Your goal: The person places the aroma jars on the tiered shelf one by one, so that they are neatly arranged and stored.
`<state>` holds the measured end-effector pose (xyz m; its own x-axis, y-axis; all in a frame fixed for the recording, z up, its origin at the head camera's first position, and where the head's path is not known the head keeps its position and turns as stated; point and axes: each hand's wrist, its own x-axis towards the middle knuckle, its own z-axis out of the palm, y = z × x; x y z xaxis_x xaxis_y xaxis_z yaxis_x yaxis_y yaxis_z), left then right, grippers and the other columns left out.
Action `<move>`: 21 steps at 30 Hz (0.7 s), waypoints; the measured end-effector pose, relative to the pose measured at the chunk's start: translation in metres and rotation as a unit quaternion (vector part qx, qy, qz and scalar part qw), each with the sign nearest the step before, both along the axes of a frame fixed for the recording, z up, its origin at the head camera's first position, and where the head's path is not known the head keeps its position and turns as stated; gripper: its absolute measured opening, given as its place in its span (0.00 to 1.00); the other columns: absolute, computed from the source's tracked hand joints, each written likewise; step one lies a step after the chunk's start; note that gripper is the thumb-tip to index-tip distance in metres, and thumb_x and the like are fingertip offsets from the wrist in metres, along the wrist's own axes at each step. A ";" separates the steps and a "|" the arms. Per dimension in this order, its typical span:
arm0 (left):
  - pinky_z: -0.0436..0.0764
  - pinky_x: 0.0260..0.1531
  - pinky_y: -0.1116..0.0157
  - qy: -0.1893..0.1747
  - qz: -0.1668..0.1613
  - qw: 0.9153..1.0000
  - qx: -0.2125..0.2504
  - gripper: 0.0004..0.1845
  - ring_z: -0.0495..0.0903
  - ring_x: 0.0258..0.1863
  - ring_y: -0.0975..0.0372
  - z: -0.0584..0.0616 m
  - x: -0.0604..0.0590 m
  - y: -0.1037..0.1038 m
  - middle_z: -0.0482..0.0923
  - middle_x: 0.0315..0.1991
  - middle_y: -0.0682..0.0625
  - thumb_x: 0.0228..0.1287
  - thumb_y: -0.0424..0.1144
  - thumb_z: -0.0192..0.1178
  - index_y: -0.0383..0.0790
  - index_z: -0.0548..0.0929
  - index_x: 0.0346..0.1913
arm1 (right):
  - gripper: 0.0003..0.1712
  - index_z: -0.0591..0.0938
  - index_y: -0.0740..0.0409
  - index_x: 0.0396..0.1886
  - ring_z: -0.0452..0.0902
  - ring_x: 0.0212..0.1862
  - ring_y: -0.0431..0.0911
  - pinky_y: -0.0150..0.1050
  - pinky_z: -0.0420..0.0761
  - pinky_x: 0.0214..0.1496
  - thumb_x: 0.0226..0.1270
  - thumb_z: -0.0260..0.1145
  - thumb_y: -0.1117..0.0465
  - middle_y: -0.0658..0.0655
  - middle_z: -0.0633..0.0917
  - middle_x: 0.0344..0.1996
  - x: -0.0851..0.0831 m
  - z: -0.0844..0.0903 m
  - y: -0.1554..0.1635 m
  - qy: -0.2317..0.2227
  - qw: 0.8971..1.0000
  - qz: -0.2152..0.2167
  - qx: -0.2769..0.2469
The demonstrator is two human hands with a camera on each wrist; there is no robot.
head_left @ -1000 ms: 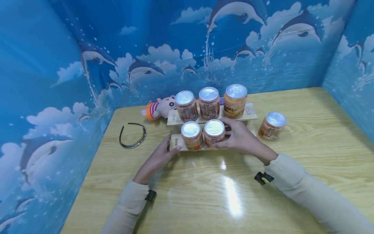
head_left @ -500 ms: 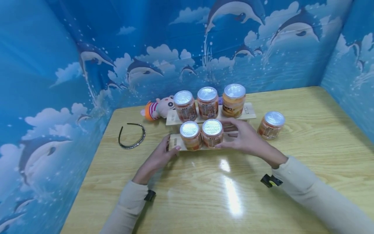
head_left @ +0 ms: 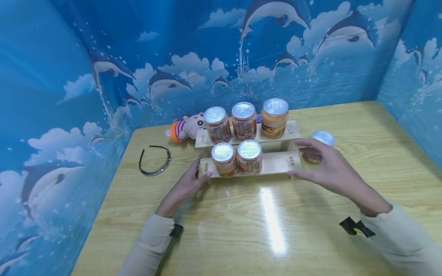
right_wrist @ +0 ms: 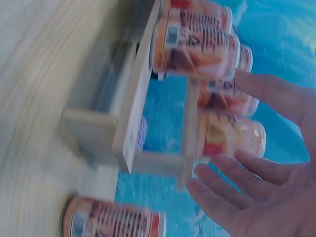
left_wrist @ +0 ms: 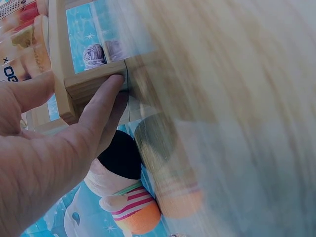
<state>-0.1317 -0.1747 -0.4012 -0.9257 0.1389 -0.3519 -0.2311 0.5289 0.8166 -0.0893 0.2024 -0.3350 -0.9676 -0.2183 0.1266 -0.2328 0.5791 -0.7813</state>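
A two-step wooden rack (head_left: 276, 163) stands on the table. Three orange jars (head_left: 244, 120) with silver lids sit on its upper step, two jars (head_left: 236, 157) on the left of its lower step. My left hand (head_left: 188, 184) presses straight fingers (left_wrist: 101, 106) against the rack's left end (left_wrist: 91, 84). My right hand (head_left: 326, 166) hovers open past the rack's right end, fingers spread (right_wrist: 232, 195), holding nothing. A lone jar (head_left: 319, 140) stands on the table just behind that hand, partly hidden; it lies low in the right wrist view (right_wrist: 113, 219).
A plush toy (head_left: 183, 128) lies behind the rack's left end. A black headband (head_left: 155, 161) lies on the table to the left. Blue dolphin-print walls (head_left: 69, 96) close in the wooden table (head_left: 269, 230) on three sides.
My right hand has left the lower step's second jar and moved right, now open beside the lone jar. The left hand has stayed on the rack's left end.
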 end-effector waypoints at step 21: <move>0.50 0.76 0.46 0.005 -0.001 1.000 0.002 0.43 0.51 0.78 0.47 0.001 -0.001 0.001 0.53 0.79 0.39 0.74 0.48 0.59 0.43 0.48 0.82 | 0.61 0.57 0.66 0.79 0.61 0.66 0.78 0.73 0.69 0.62 0.54 0.82 0.52 0.76 0.61 0.74 -0.022 -0.020 0.067 -0.049 0.992 -0.111 0.022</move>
